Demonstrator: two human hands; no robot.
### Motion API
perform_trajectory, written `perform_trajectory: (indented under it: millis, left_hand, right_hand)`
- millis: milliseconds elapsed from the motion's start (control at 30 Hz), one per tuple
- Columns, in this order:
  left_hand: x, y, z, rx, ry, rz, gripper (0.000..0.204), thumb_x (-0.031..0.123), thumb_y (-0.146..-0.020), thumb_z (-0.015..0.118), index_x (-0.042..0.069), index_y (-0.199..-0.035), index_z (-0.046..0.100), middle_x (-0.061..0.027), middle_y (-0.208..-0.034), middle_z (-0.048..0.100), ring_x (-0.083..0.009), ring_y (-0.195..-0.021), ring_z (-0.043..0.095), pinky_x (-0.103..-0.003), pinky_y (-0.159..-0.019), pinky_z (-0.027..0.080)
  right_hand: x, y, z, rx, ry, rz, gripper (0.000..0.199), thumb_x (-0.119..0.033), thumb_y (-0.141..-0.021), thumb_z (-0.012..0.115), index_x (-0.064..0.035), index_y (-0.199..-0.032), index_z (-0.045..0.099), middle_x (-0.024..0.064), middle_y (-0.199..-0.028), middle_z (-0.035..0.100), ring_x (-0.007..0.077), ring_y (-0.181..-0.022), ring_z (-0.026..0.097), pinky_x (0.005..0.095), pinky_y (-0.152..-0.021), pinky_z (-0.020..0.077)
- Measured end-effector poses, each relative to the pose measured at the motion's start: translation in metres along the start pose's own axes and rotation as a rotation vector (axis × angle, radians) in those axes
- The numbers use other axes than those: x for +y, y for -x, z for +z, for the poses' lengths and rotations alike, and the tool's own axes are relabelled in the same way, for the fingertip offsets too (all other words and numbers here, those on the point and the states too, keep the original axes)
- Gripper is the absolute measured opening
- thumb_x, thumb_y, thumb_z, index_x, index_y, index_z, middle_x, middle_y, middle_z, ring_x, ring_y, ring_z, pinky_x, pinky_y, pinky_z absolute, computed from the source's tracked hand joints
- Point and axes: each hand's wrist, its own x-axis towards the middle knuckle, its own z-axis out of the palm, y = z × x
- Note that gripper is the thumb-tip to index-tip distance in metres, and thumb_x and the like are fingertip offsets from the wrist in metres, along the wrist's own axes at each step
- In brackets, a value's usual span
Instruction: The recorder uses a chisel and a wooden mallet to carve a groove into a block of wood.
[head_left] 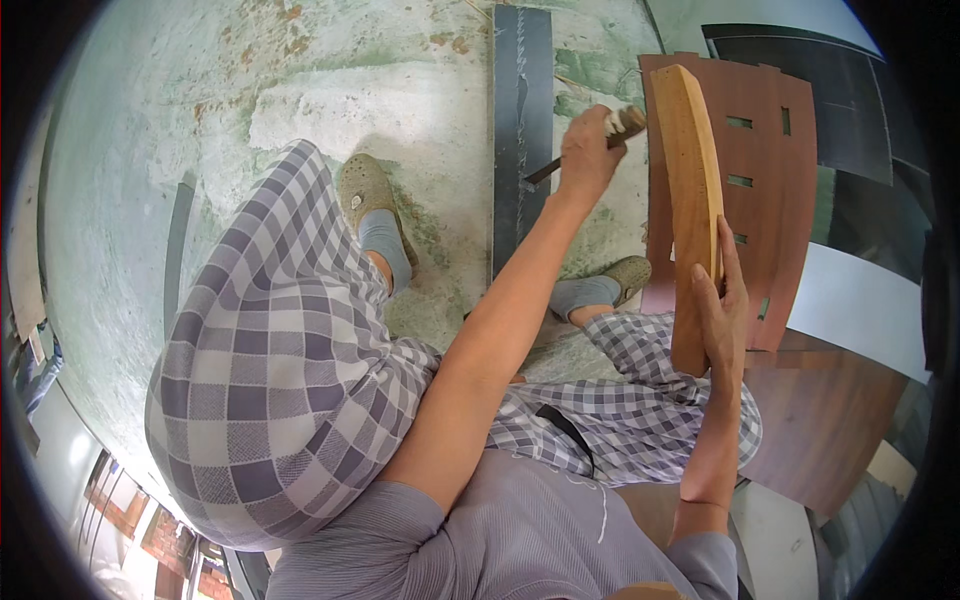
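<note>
My left hand (588,155) is closed round the handle of a chisel-like tool (625,122) with a wooden butt and a narrow dark blade. The blade points down to the left, over a long dark grey board (522,60) on the floor. Light marks run along that board's middle. In my right hand (722,310) is a curved wooden piece (688,170), gripped near its lower end, with the thumb on its upper face. The piece stretches away from me, its far end a little right of the tool.
Beneath the wooden piece lies a reddish-brown panel (775,215) with several slots. Dark sheets (850,110), a white sheet (865,290) and a brown board (820,410) lie at the right. A grey strip (180,240) rests on the stained floor (330,100) at left. My shoes (368,190) flank the grey board.
</note>
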Motion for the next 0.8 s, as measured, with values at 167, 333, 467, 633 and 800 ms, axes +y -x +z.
perform_trajectory:
  millis: [167,333,467,633,800]
  left_hand:
    - [-0.012,-0.018,-0.021,0.053,-0.001,-0.131,0.042,0.009,-0.081,0.062,-0.003,-0.117,0.044,-0.0208,-0.103,0.050,-0.0369,-0.096,0.052,-0.044,-0.085,0.042]
    - [-0.015,-0.018,-0.026,0.090,-0.010,-0.084,0.049,0.006,-0.082,0.062,-0.003,-0.123,0.037,-0.0243,-0.113,0.043,-0.0403,-0.103,0.047,-0.046,-0.088,0.040]
    - [-0.009,-0.010,-0.018,0.139,-0.009,-0.055,0.048,0.004,-0.083,0.062,-0.002,-0.123,0.037,-0.0255,-0.113,0.042,-0.0422,-0.101,0.046,-0.046,-0.088,0.039]
    - [-0.007,-0.005,-0.010,0.239,-0.029,0.035,0.047,-0.004,-0.078,0.064,-0.001,-0.119,0.040,-0.0224,-0.103,0.047,-0.0403,-0.097,0.047,-0.045,-0.083,0.040]
    - [-0.009,-0.005,-0.010,0.253,-0.028,0.062,0.044,-0.006,-0.078,0.063,-0.001,-0.117,0.042,-0.0214,-0.102,0.048,-0.0389,-0.095,0.047,-0.045,-0.082,0.039]
  right_hand:
    - [-0.005,-0.002,-0.001,0.037,-0.008,0.016,0.060,-0.020,-0.086,0.056,-0.0117,-0.143,0.040,0.0146,-0.140,0.046,0.0248,-0.122,0.050,0.0345,-0.101,0.0387]
    - [-0.009,-0.001,-0.001,-0.002,0.032,-0.023,0.059,-0.018,-0.086,0.056,-0.0108,-0.143,0.040,0.0145,-0.140,0.046,0.0236,-0.122,0.049,0.0338,-0.100,0.0393]
    - [-0.017,0.001,0.002,0.057,-0.021,-0.108,0.060,-0.017,-0.086,0.056,-0.0094,-0.143,0.040,0.0151,-0.141,0.045,0.0247,-0.124,0.048,0.0339,-0.101,0.0385]
    - [-0.025,0.003,0.008,0.019,0.032,-0.127,0.061,-0.017,-0.086,0.057,-0.0090,-0.143,0.039,0.0156,-0.140,0.046,0.0256,-0.125,0.047,0.0351,-0.102,0.0380]
    - [-0.026,0.004,0.003,-0.100,0.058,-0.074,0.063,-0.014,-0.084,0.056,-0.0090,-0.144,0.038,0.0158,-0.139,0.047,0.0253,-0.124,0.048,0.0351,-0.102,0.0391]
